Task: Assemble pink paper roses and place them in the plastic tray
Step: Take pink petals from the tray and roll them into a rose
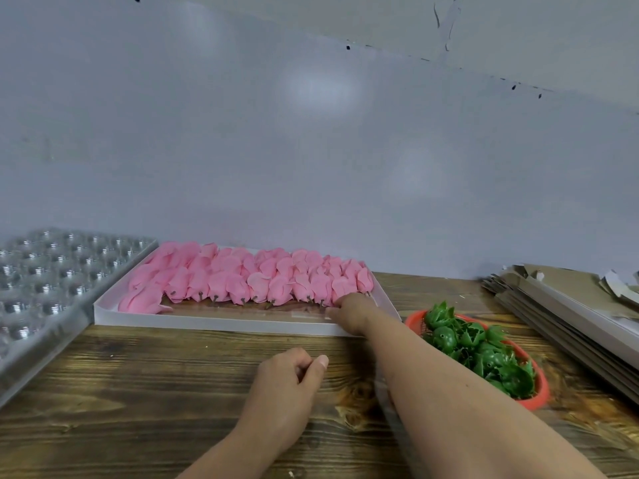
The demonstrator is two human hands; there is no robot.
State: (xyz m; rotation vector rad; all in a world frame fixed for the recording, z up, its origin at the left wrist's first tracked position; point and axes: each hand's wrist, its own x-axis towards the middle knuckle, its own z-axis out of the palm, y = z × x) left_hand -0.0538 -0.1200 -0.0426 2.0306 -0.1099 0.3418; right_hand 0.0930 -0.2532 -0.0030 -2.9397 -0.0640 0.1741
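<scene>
1. Plastic tray point(52, 271), far left: no roses in it.
2. Left hand point(290, 382) rests on table point(138, 392), loosely curled, holding nothing.
3. Right hand point(349, 312) reaches pink roses point(242, 278) in white box point(214, 324); grasp cannot be told. Risk: crushing petals, dislodging neighbours.
4. Green calyxes point(484, 354) near forearm; risk of spilling.

Right hand's fingertips point(340, 300) hidden among pink roses point(249, 278); clear tray point(45, 271) cut off at left edge

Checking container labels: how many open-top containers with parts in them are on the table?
2. The white box holding pink roses sits centre-back, right hand reaching into it. The red basket of green calyxes sits right of it. The clear blister tray, far left, looks empty.
</scene>
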